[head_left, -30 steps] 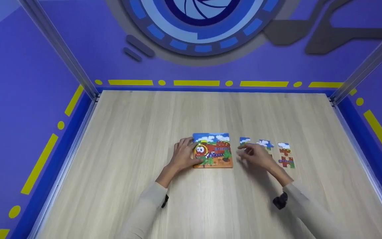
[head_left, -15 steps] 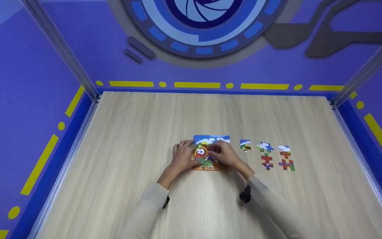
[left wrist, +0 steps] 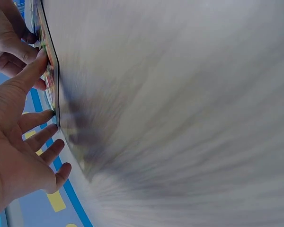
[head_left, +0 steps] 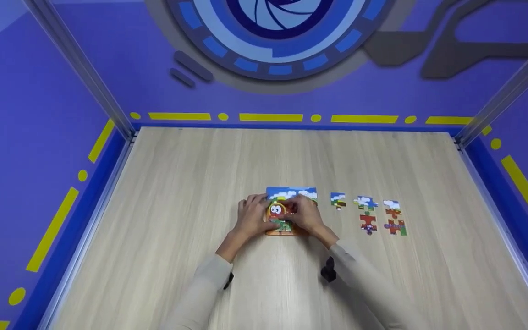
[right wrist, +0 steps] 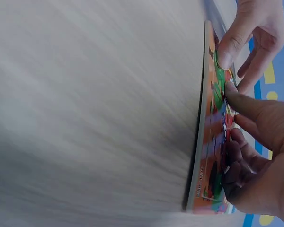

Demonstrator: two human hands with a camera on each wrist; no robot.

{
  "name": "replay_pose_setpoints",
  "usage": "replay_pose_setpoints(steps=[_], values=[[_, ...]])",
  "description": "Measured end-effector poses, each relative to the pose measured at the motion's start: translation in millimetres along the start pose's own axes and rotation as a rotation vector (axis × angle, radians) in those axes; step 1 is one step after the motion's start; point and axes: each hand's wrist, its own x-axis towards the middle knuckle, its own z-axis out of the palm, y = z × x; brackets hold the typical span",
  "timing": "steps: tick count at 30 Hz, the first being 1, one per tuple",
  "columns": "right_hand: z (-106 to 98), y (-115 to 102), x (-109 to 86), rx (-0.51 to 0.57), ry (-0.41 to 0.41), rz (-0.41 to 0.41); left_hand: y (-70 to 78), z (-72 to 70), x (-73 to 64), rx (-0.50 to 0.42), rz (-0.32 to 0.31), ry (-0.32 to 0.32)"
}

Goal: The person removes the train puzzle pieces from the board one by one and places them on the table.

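Note:
A square puzzle board (head_left: 288, 188) with a cartoon train picture lies flat on the table. My left hand (head_left: 251, 218) steadies its left side, thumb on the picture and fingers along the edge; the left wrist view shows those fingers (left wrist: 41, 137) fairly straight. Over the middle of the board, my right hand (head_left: 307, 215) pinches a puzzle piece down against the picture between thumb and forefinger. That piece is almost wholly hidden by the fingers. In the right wrist view the right thumb (right wrist: 244, 103) touches the board close to the left thumb.
Right of the board lie several loose jigsaw pieces, among them a sky piece (head_left: 338, 200), a cloud piece (head_left: 365, 202) and a red piece (head_left: 395, 227). The wooden table (head_left: 200, 169) is bounded by blue panels (head_left: 245, 98) at the back and sides.
My right hand has moved left from beside the loose pieces onto the board, then slightly further left. The loose pieces at right are uncovered. My left hand stays at the board's left side.

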Motion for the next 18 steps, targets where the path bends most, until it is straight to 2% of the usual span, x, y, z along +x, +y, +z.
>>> replay_pose_setpoints(steps=[5, 11, 15, 18], values=[[-0.5, -5.3, 4.0, 0.042, -0.039, 0.083, -0.2, 0.7, -0.1, 0.027, 0.0, 0.005], [-3.9, -10.3, 10.4, 0.107, -0.084, 0.195, 1.6, -0.3, 0.6, 0.003, -0.012, 0.003], [-4.4, -9.7, 11.5, 0.13, -0.085, 0.213, 2.8, -0.2, 1.4, 0.003, -0.015, 0.007], [-3.9, -7.8, 9.7, 0.159, -0.079, 0.191, 3.5, 0.0, 1.5, 0.005, -0.024, 0.0]])
